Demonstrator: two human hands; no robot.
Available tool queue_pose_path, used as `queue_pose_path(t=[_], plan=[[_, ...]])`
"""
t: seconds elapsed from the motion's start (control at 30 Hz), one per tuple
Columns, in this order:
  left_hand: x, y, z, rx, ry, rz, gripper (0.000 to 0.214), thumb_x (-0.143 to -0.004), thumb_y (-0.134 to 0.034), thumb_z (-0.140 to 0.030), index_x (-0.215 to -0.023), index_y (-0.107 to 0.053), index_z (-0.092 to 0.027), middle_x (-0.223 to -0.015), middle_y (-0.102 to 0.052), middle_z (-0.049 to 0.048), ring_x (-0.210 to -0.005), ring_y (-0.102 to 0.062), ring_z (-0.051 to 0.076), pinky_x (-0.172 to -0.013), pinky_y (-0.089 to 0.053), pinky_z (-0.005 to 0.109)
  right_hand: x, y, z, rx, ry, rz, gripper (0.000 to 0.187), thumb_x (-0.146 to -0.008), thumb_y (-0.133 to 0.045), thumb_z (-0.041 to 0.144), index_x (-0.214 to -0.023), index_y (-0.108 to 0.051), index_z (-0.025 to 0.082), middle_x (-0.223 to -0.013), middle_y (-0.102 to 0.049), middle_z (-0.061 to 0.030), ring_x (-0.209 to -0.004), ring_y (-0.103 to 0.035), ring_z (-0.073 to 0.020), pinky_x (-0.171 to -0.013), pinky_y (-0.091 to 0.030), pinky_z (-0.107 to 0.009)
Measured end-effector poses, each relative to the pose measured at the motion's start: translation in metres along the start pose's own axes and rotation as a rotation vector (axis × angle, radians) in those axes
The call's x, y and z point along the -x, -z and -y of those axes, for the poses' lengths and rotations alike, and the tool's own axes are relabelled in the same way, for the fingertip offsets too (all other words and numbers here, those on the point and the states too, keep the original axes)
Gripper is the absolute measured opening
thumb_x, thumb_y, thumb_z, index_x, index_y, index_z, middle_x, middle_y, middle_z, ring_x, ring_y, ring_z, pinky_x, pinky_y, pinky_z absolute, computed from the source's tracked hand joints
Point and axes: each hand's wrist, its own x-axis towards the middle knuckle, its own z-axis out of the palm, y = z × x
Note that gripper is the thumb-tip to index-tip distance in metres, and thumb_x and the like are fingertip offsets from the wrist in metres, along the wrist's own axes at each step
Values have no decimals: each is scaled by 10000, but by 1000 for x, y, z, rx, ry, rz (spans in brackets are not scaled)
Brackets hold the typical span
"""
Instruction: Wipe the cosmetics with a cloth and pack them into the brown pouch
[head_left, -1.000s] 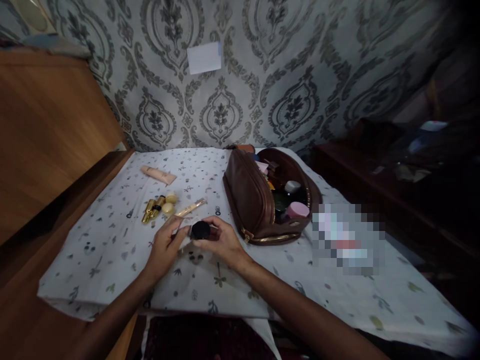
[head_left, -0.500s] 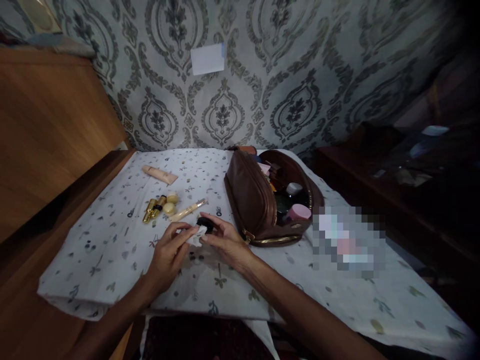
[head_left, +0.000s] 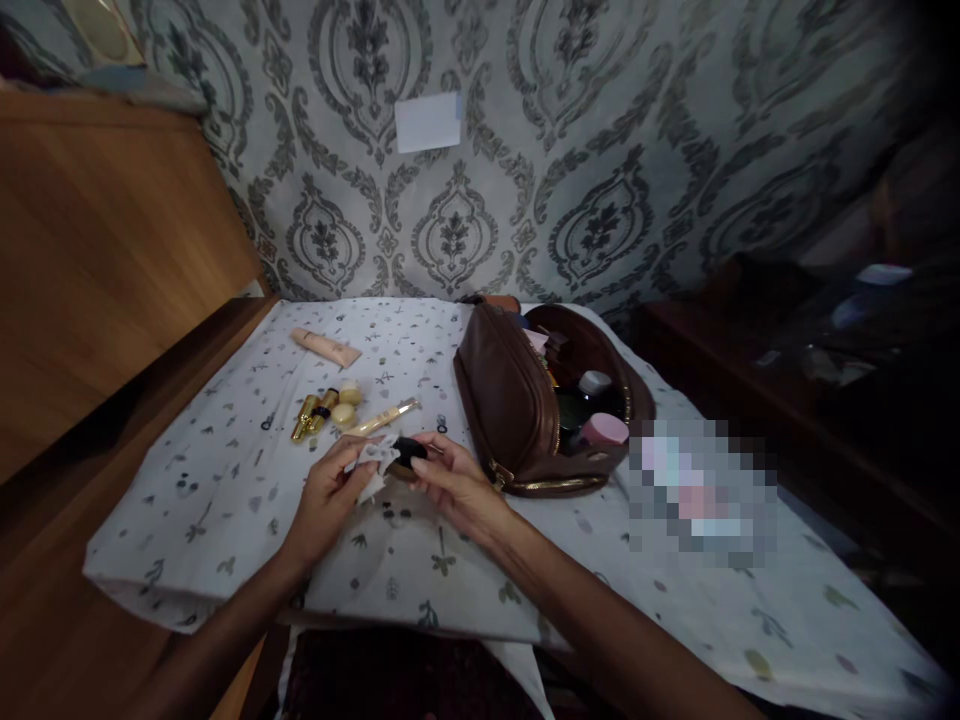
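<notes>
My left hand (head_left: pixel 330 495) pinches a crumpled white tissue (head_left: pixel 373 478) between thumb and fingers. Beside it, my right hand (head_left: pixel 459 482) grips a small dark round item (head_left: pixel 407 455), perhaps a compact or a lid; its exact kind is unclear. The tissue's edge lies against the left side of the dark item. Both hands are just above the patterned cloth. Beyond them lie a slim tube with a pale body (head_left: pixel 385 415), two small cream round pots (head_left: pixel 343 416) and several gold lipstick-like tubes (head_left: pixel 305 418).
A brown leather cosmetic bag (head_left: pixel 506 390) stands unzipped to the right, with a pink-lidded jar (head_left: pixel 604 430) and other items inside. A beige squeeze tube (head_left: pixel 325 347) lies at the back left. A blurred-out patch (head_left: pixel 701 495) covers something on the right. A wooden cabinet (head_left: pixel 112 270) borders the left side.
The tissue has drawn a little to the left, and more of the dark item shows between my hands. The whole view has shifted slightly.
</notes>
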Motion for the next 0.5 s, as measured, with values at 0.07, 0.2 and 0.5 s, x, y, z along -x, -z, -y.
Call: queue_pose_path(t=[0.07, 0.2, 0.5], plan=[[1, 0, -1, -41, -29, -14, 244, -941, -548, -289, -1093, -717, -201, -1104, -680, 73, -1065, -611, 214, -975, -473, 368, 0, 0, 0, -6, -14, 1, 411, -646, -892, 324, -995, -700, 222, -1084, -688, -21, -883, -649, -136, -737, -540, -249], [5, -1, -3, -158, -93, -13, 277, -936, -535, -244, -1157, -702, -225, -1095, -659, 69, -1047, -610, 206, -919, -491, 345, 2, -1, 1, -27, -40, -3, 490, -684, -863, 350, -1140, -712, 249, -1192, -687, -48, -943, -656, -161, -788, -547, -286], [-6, 9, -8, -124, -87, 58, 282, -949, -518, -264, -1156, -702, -208, -1128, -666, 90, -1088, -606, 230, -952, -487, 362, 3, 1, -4, 333, 152, 67, 768, -668, -843, 251, -1379, -556, 295, -1017, -703, 3, -915, -639, -156, -866, -500, -315]])
